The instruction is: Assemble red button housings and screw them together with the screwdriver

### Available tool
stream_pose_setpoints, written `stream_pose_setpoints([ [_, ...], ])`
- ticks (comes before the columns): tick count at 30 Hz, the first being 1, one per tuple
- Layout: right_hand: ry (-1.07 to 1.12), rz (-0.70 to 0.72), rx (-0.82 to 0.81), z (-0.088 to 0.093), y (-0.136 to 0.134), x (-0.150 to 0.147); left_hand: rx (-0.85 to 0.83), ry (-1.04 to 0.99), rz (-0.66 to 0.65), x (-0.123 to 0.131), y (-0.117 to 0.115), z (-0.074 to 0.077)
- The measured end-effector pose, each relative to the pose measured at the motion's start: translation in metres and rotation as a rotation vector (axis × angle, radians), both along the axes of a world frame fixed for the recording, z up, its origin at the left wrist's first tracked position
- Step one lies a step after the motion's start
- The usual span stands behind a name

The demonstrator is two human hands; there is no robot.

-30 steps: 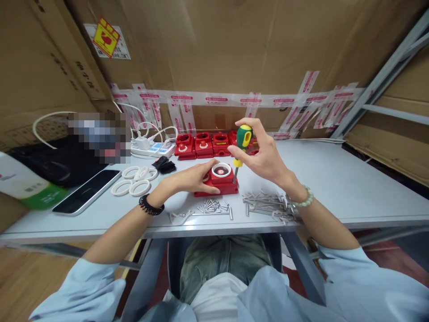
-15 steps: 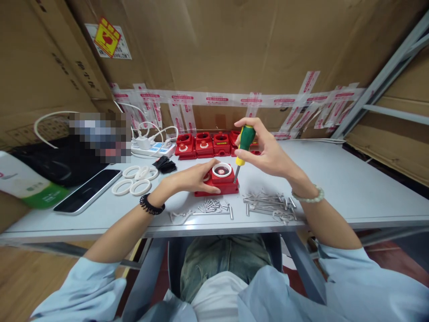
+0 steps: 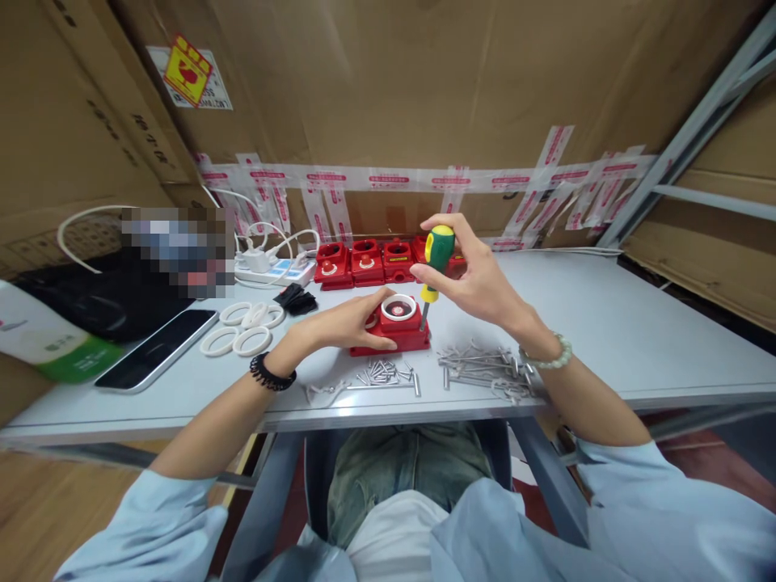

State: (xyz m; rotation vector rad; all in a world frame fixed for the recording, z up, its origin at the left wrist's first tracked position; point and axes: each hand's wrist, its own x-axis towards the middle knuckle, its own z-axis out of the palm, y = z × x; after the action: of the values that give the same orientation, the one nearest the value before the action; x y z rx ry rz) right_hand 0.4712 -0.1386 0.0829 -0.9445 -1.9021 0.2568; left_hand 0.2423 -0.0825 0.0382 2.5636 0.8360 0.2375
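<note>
My left hand point(image 3: 343, 322) grips a red box-shaped housing point(image 3: 407, 339) on the table, fingers behind it and thumb along its front. A white ring point(image 3: 384, 313) sits on its raised part, around a dark round window. My right hand point(image 3: 482, 283) holds a green and yellow screwdriver point(image 3: 440, 252) upright, thumb and fingers around the handle. The shaft points down at the housing's right end; whatever the tip touches is too small to make out. In front of the housing lie a small pile of screws point(image 3: 383, 373) and a T-shaped metal rod point(image 3: 388, 387).
More metal rods with cords point(image 3: 485, 372) lie at front right. Several red housings point(image 3: 367, 263) stand in a row behind. To the left are loose white rings point(image 3: 219, 342), black packets point(image 3: 296, 299), a phone point(image 3: 158, 352) and a power strip point(image 3: 284, 271). Cardboard point(image 3: 388, 89) rises behind the table.
The screwdriver handle has turned, and its yellow patch faces more toward me. My right thumb has slid across the handle to the left. My left hand keeps its hold on the housing.
</note>
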Motion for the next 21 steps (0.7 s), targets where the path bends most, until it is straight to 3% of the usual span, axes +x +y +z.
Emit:
stream_pose_setpoints([
  [3,-0.012,0.268,-0.188,0.005,-0.003,0.007,-0.014,-0.017,-0.005,0.000,0.000,0.000],
  [5,-0.012,0.369,-0.254,0.007,-0.004,0.009,-0.019,-0.014,-0.009,0.000,0.000,0.000],
  [7,-0.011,0.286,-0.197,0.005,-0.004,0.005,-0.020,-0.009,-0.015,0.001,0.001,0.000],
  [11,-0.026,-0.013,0.034,-0.005,0.001,-0.007,-0.004,-0.012,-0.015,0.001,0.001,0.000],
  [14,-0.033,-0.040,0.061,-0.005,0.003,-0.006,-0.006,-0.017,-0.013,0.001,0.001,-0.001],
  [19,0.023,0.306,-0.167,0.007,0.001,0.009,-0.006,-0.012,-0.010,0.001,0.001,-0.001],
  [21,0.054,0.384,-0.213,0.009,0.000,0.011,-0.004,-0.020,-0.014,0.001,0.002,-0.002],
])
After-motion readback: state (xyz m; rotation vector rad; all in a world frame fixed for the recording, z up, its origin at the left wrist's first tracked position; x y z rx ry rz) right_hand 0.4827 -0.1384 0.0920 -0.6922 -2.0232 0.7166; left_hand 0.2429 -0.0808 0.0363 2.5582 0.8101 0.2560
